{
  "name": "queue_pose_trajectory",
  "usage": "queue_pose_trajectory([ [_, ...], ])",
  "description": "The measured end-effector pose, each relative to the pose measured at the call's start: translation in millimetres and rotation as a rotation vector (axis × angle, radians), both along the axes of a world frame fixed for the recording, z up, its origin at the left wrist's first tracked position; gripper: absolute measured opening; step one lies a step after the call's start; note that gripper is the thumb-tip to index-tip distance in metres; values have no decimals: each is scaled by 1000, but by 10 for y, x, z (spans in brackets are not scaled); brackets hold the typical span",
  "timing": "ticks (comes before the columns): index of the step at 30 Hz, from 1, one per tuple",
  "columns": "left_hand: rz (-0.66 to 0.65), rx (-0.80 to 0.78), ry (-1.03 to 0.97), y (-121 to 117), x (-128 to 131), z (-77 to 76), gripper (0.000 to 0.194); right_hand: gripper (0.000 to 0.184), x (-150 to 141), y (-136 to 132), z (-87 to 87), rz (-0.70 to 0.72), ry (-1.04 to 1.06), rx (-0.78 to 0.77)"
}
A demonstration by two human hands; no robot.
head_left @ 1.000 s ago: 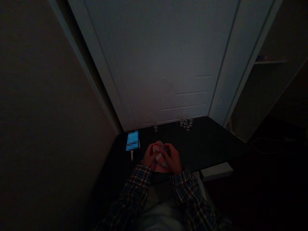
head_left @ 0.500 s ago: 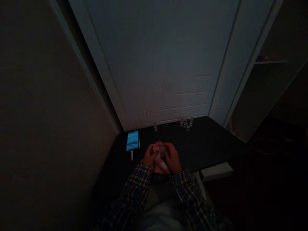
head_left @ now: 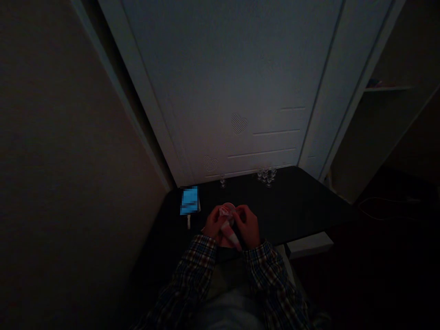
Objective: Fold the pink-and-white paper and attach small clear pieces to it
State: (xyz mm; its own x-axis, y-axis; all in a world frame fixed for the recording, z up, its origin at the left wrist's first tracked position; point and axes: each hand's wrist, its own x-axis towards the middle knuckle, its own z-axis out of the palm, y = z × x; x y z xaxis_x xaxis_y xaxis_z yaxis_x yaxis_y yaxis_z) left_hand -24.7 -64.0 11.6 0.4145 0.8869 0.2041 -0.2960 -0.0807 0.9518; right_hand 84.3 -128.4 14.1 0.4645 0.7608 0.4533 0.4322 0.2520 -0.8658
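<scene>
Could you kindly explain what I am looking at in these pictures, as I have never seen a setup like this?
Of course. There is no robot here: a person works with bare hands, seen by a camera worn on their head, looking forward and down. The left hand and the right hand hold a pink-and-white item between them; it is too dim to say exactly what it is. They are over a dark table. On its left lies an object with a pixelated blue face. Along the far edge stand one small clear piece and a cluster of similar pieces, before a pale panel with heart patterns.
</scene>
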Motion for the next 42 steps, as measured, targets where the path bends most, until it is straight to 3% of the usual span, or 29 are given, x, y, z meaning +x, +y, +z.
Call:
queue_pose_trajectory([
  [12,-40,-179,-117,-42,39,6,23,19,14,21,-35,3,-12,5],
  [29,59,-45,104,91,3,-96,28,19,4,30,-46,57,-46,-15],
  [42,-3,-136,44,77,28,-94,29,23,-8,-4,2,15,-43,95],
])
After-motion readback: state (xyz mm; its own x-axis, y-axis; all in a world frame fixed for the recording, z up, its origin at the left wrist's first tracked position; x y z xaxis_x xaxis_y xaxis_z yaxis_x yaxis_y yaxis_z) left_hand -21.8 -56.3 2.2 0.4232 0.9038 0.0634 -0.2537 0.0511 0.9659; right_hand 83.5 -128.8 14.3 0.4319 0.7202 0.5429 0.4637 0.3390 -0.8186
